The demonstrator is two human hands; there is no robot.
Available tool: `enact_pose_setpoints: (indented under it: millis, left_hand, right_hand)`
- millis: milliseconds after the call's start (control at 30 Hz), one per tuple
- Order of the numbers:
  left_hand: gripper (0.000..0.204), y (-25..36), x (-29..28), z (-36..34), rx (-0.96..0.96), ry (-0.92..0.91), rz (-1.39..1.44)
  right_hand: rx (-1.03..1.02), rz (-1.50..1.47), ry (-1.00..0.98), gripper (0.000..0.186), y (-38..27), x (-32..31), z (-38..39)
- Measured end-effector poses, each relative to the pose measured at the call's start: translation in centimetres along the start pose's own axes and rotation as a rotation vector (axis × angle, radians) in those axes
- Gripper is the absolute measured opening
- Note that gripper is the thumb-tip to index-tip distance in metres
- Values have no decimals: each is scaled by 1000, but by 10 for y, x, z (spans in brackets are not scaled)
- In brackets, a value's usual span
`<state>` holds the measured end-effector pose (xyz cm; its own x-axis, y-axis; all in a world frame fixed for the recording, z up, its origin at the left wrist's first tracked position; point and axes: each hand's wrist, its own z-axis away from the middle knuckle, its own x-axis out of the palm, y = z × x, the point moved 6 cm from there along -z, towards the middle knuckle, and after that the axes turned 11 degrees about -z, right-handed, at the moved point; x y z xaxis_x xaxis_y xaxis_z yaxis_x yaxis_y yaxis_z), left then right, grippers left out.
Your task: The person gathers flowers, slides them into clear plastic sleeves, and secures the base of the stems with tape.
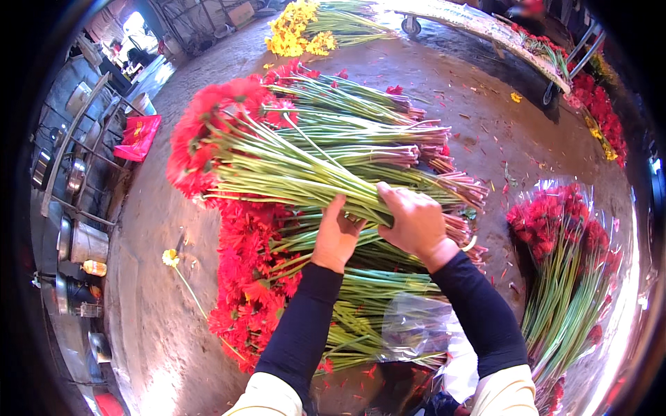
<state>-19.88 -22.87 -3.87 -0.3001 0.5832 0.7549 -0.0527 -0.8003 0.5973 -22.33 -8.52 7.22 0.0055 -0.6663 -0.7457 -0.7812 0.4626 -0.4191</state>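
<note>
A bunch of red gerberas [298, 168] lies slantwise across my hands, its blooms at the far left and its stem ends toward the right. My right hand [418, 223] is closed round the stems near their cut ends, the thumb on top. My left hand [337, 237] supports the same stems from below, thumb up, its other fingers partly hidden under them. Beneath is a large heap of red gerberas [253, 239] in layered bundles, heads to the left and stems to the right. Near me, a clear plastic sleeve [415, 324] rests over some stems.
Red flowers in clear wrap [562, 256] lie at the right. Yellow flowers [297, 29] lie at the far side, near a wheeled cart [479, 24]. One yellow flower [171, 258] is on the floor at left. A rack with pots [87, 243] lines the left side.
</note>
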Motion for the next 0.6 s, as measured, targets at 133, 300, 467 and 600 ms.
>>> enact_pose_setpoints:
  millis: [133,300,467,600]
  left_hand:
    - [28,-30,14,55,22,-39,119]
    - [37,-72,-8,138,22,-185,3]
    - [33,-106,-78,195,-317,-46,16]
    - [30,-127,-120,215,-368,100,-77]
  right_hand:
    - [-45,-10,-9,68,-17,-39,43]
    - [-78,-30,3,66,-44,-40,118]
    - [29,-25,-238,59,-66,11,167]
    - [58,82,-350,60,-76,32,173]
